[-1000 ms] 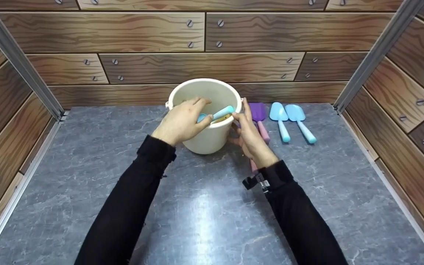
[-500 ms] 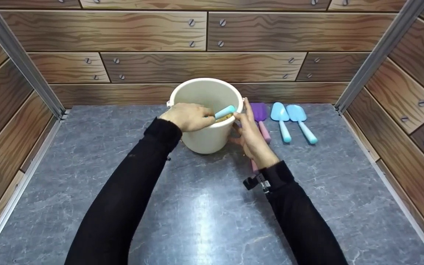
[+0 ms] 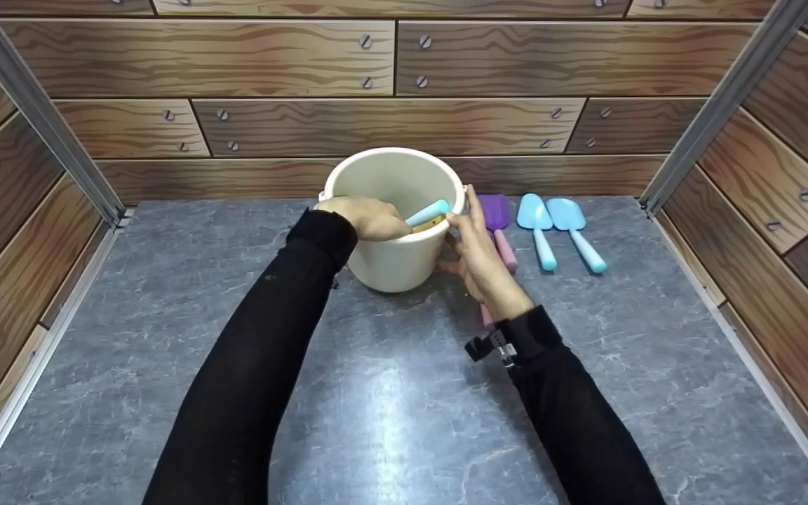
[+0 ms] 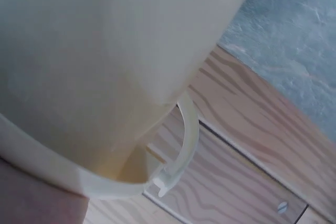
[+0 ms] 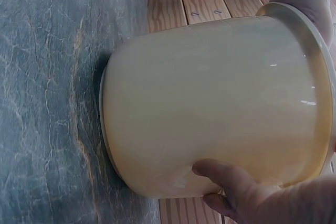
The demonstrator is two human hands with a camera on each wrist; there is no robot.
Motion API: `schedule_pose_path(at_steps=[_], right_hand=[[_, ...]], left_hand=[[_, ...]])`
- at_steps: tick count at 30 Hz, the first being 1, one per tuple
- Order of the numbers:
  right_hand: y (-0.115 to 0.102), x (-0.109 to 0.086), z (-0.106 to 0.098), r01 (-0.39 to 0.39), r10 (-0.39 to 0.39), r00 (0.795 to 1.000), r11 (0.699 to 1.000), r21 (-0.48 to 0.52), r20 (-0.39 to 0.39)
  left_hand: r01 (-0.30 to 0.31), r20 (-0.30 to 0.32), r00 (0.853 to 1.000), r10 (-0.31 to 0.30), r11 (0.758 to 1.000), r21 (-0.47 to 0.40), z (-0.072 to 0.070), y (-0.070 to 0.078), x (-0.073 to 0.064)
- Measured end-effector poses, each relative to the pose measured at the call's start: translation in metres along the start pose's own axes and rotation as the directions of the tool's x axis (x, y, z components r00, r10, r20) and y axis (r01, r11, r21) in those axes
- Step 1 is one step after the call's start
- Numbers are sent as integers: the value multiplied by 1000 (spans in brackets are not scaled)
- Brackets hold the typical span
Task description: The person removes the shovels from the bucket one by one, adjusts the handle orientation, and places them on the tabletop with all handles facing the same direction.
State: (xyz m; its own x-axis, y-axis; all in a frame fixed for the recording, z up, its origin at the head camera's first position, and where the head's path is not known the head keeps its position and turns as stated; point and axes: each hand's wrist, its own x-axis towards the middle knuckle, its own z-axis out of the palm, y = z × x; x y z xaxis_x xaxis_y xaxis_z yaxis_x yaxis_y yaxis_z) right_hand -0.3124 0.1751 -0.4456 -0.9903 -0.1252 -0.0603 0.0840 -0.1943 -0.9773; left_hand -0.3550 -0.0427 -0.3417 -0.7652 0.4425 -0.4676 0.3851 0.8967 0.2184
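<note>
A cream-white bucket [image 3: 393, 259] stands upright near the back wall. Over its near-left rim reaches my left hand [image 3: 365, 216], its fingers hidden inside. A turquoise handle [image 3: 428, 212] leans toward the right rim, beside something yellow [image 3: 429, 224]; what the left fingers hold or touch cannot be seen. My right hand [image 3: 481, 263] holds the bucket's right side, thumb at the rim and other fingers against the outer wall. In the right wrist view, fingertips [image 5: 205, 167] press on the wall. The left wrist view shows the bucket's interior [image 4: 105, 77] and part of its bail handle [image 4: 190, 135].
Right of the bucket lie a purple shovel [image 3: 494, 210] with a pink handle and two blue toy shovels, one [image 3: 534, 214] left of the other [image 3: 567, 216]. Another pink handle [image 3: 486, 315] shows beside the right wrist. Wood-patterned walls [image 3: 292, 126] enclose the grey marbled surface [image 3: 236, 231].
My left hand has moved right and down into the bucket, so its fingers are now out of sight. The right hand and the bucket stay nearly where they were.
</note>
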Motion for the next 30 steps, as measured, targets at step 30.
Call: schedule_pose_path(at_steps=[30], right_hand=[[0,-2,-1,0,0,1000,999,-42,5]], left_hand=[[-234,-469,871,147,963,-133,17,-14,19]])
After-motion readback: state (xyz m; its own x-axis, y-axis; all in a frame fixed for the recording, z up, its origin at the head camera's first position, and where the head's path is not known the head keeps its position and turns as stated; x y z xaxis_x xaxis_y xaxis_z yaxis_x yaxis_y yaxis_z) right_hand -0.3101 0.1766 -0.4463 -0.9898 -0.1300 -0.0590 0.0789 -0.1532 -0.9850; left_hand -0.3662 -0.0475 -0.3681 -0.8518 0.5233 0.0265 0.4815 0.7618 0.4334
